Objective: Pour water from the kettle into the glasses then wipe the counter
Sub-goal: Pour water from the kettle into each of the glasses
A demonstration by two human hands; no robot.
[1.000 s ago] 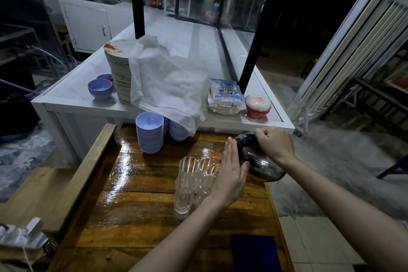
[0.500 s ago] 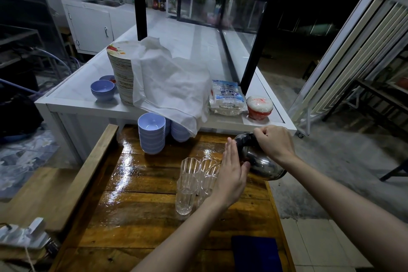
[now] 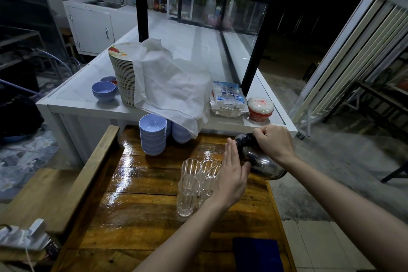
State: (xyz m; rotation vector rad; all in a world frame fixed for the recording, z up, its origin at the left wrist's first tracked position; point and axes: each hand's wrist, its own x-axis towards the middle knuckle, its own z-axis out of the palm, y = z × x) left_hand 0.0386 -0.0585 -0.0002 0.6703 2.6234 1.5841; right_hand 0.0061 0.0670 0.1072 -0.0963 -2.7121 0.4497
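Kettle (image 3: 263, 164): stainless steel, dark top, tilted toward the glasses, held above the right edge of the wooden counter (image 3: 136, 201). Whether water was leaving the spout could not be told; the spout was hidden behind the left hand.

Right hand (image 3: 272, 144): closed in a fist round the kettle's handle at its top.

Left hand (image 3: 230, 175): flat and open, fingers straight and together, edge-on to the camera, thumb side against the kettle's body, between the kettle and the glasses. It gripped nothing.

Glasses (image 3: 188, 187): clear ribbed tumblers, upright, clustered close together on the counter just left of the left hand. Four could be made out; the nearest one (image 3: 187, 197) held a little water at the bottom. Levels in the others could not be told.

Counter: varnished planks, wet and shining across the far and middle part.

Blue cloth (image 3: 256, 254): dark, folded flat, at the near right corner of the counter, well apart from the glasses.

Stacked lilac bowls (image 3: 152, 137): two stacks at the far end of the counter, partly under the white table's edge.

White table (image 3: 88, 99): behind the counter, bearing a tall stack of plates (image 3: 122, 77) half draped in a white cloth (image 3: 172, 88), a small stack of bowls (image 3: 104, 91), a clear plastic packet (image 3: 228, 100) and a red-and-white lidded tub (image 3: 260, 108).
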